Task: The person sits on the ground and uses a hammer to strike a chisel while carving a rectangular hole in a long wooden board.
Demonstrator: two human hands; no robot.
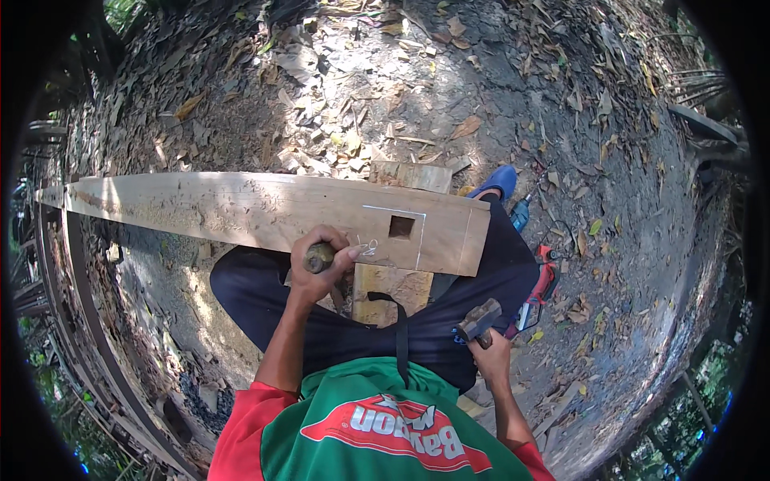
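A long pale plank (pixel 305 212) lies across in front of my lap, with a square hole (pixel 401 227) cut near its right end. Chalk-like white lines run beside the hole, and a white scribble marks the wood left of it. My left hand (pixel 315 264) is wrapped round the handle of a chisel (pixel 318 257) at the plank's near edge. That round wooden handle points up at me, hiding the blade. Over my right thigh, my right hand (pixel 492 353) grips a hammer (pixel 481 318) by its handle, its metal head apart from the plank.
Wood blocks (pixel 393 289) lie under the plank. Right of my leg are a teal tool (pixel 520 215) and a red power tool (pixel 545 276), close to my blue shoe (pixel 502 179). Wood chips and dry leaves (pixel 337 136) litter the ground. Long beams (pixel 96 321) stretch along the left.
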